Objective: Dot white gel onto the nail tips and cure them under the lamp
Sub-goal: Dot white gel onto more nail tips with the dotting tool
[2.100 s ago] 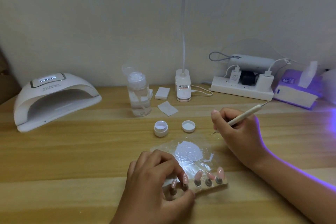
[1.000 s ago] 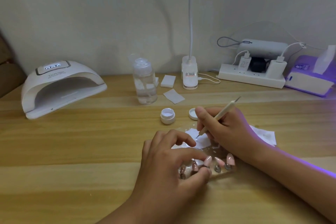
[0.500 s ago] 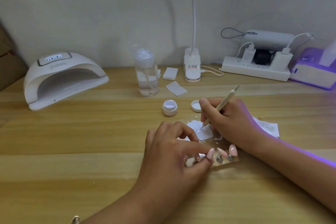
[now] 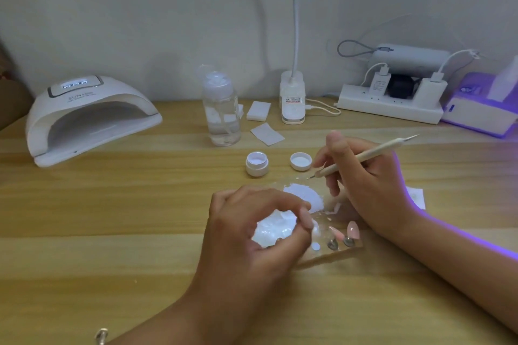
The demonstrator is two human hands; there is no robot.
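On the desk (image 4: 112,204), the right hand (image 4: 370,182) gripped the pen (image 4: 364,158), its tip now lifted off the white gel (image 4: 304,196). The left hand (image 4: 252,238) pinched the stand (image 4: 336,253) of pink nail tips (image 4: 353,230). Dotting looked next.

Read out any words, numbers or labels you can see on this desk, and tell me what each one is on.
"SUN": printed on top of the curing lamp; the smaller characters after and below it are blurred.
Lit display on that lamp: digits unreadable.
Red-and-white label on the desk lamp base: too small to read.
Print on the white charger: too small.
Mark on the purple box: blurred.
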